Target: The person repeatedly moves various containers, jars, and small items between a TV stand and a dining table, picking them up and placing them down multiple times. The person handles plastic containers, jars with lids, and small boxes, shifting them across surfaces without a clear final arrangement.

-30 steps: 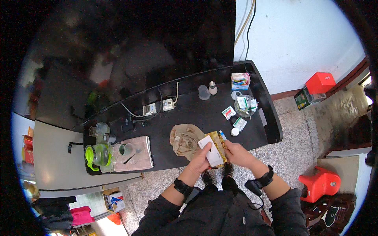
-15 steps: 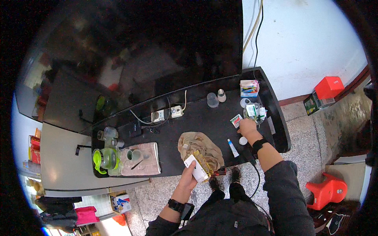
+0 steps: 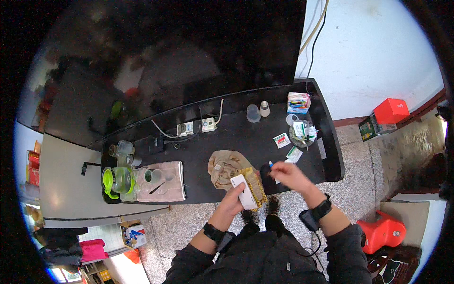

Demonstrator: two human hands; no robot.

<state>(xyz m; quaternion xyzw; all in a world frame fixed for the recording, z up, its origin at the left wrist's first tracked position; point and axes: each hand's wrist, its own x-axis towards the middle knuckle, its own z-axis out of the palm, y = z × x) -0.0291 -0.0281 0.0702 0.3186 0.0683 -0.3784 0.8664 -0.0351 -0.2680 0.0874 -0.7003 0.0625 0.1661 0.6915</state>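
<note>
White slab (image 3: 243, 192) pinched in your left hand (image 3: 232, 199), a yellow-edged pouch (image 3: 256, 183) right against it, over the table's (image 3: 198, 158) near edge! Your right hand (image 3: 292, 176) is at one blue-capped tube (image 3: 271, 164); whether the fingers grip it, can't tell. Toward the far right corner, one open box (image 3: 297, 110) holds colourful sticks, one dish (image 3: 296, 141) holds packets; two loose packets (image 3: 281, 140) lie nearby, print too small.

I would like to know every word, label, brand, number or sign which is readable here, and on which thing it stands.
No text is clear enough to quote.
White flat object in the left hand: dark marks, too small.
Red-and-green packet: print too small.
Green-and-white packet: too blurred.
Red stool: pale round mark, unreadable.
Blue-and-white carton: too blurred.
</note>
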